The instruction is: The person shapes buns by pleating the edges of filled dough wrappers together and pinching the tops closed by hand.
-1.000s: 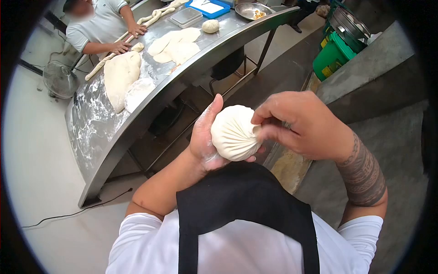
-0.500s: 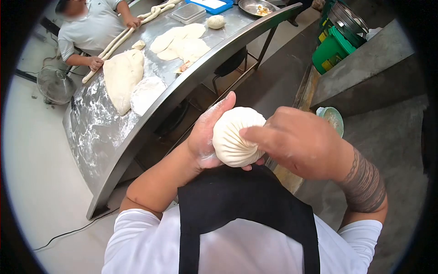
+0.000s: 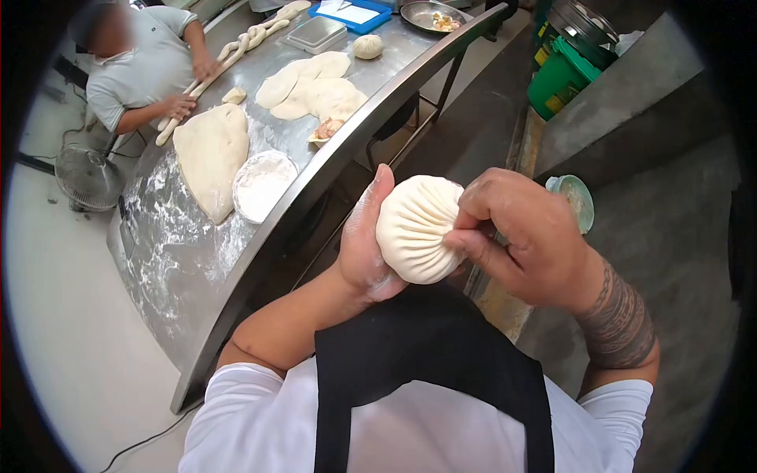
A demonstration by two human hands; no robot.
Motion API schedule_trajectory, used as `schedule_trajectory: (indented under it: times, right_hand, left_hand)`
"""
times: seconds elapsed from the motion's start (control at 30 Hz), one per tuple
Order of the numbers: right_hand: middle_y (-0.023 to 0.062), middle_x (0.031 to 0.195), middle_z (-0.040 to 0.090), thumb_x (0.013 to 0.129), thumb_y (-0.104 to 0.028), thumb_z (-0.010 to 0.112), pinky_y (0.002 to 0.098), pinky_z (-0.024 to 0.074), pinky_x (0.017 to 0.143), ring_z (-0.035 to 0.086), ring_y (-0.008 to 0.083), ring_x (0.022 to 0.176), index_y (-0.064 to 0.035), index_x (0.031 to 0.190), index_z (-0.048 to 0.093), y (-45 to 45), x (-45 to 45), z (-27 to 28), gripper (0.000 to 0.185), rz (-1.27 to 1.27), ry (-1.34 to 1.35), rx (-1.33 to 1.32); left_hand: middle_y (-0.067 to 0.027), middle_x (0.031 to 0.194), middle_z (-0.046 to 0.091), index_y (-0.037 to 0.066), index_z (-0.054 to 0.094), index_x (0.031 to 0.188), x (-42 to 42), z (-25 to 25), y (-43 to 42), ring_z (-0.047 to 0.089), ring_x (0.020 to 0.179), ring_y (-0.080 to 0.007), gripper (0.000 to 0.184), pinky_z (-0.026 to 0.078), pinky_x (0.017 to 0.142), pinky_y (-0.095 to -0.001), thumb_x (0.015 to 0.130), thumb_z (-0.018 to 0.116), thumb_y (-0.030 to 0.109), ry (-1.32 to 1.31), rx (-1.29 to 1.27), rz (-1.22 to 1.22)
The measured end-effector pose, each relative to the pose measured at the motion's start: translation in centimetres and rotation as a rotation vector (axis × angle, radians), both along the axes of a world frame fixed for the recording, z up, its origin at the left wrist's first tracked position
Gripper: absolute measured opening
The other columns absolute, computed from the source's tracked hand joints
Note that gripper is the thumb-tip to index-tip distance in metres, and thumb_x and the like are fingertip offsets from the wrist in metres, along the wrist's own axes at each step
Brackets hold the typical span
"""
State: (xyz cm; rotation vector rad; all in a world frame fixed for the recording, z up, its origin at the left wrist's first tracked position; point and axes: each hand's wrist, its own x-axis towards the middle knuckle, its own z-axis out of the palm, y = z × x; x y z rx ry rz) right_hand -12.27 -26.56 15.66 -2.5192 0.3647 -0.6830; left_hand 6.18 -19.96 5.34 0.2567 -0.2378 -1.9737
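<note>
Thumb and forefinger of the right hand (image 3: pixel 535 240) have shifted from lying across the face of the pleated bun (image 3: pixel 414 232) to its right side, where they now pinch the gathered folds, while the left hand (image 3: pixel 365 251) cups the bun from the left with its thumb spread upward. Held in front of the black apron (image 3: pixel 426 343), the bun is beside the steel table (image 3: pixel 173 315), on which a second bun (image 3: pixel 367 47) and a broad slab of dough (image 3: pixel 209 158) lie. Across that table, a co-worker (image 3: pixel 146 59) stands at a twisted rope of dough (image 3: pixel 254 35).
</note>
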Motion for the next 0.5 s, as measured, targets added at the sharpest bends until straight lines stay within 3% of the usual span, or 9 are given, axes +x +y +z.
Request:
schedule_trajectory:
  times: [0.1, 0.2, 0.43, 0.5]
  right_hand:
    - [0.0101, 0.089, 0.061, 0.085, 0.001, 0.075, 0.0327, 0.0517, 0.066, 0.063, 0.0217, 0.075, -0.0016, 0.102, 0.063, 0.3, 0.8, 0.3, 0.021, -0.016, -0.062, -0.023]
    - [0.0104, 0.090, 0.062, 0.085, 0.003, 0.073, 0.0316, 0.0522, 0.066, 0.063, 0.0212, 0.076, -0.0011, 0.106, 0.063, 1.1, 1.9, 1.5, 0.024, -0.082, -0.081, 0.013]
    - [0.0110, 0.095, 0.063, 0.088, 0.002, 0.069, 0.0306, 0.0525, 0.068, 0.064, 0.0206, 0.078, -0.0007, 0.112, 0.062, -0.2, 2.7, 2.5, 0.024, -0.066, 0.020, -0.003]
    - [0.0109, 0.095, 0.064, 0.089, 0.001, 0.070, 0.0305, 0.0520, 0.068, 0.064, 0.0206, 0.077, -0.0007, 0.111, 0.063, -0.7, 3.0, 1.6, 0.024, -0.087, 0.009, 0.048]
  left_hand:
    - [-0.0203, 0.131, 0.061, -0.001, 0.052, 0.137, 0.4, 0.3, -0.2, 0.063, 0.121, -0.0331, 0.082, 0.052, 0.104, -0.0474, 0.104, 0.022, 0.068, 0.246, -0.071, -0.032]
    - [-0.0210, 0.139, 0.058, 0.002, 0.052, 0.140, 0.6, 0.2, -0.4, 0.060, 0.126, -0.0347, 0.083, 0.045, 0.111, -0.0453, 0.102, 0.024, 0.071, 0.304, -0.137, -0.056]
    - [-0.0204, 0.136, 0.057, 0.002, 0.044, 0.143, 0.1, 1.3, -0.6, 0.059, 0.125, -0.0317, 0.081, 0.046, 0.110, -0.0476, 0.103, 0.020, 0.069, 0.007, -0.052, 0.147]
    - [-0.0197, 0.133, 0.061, 0.004, 0.049, 0.141, 0.3, 0.3, -1.2, 0.063, 0.120, -0.0331, 0.087, 0.053, 0.099, -0.0528, 0.099, 0.023, 0.076, 0.040, 0.039, 0.045]
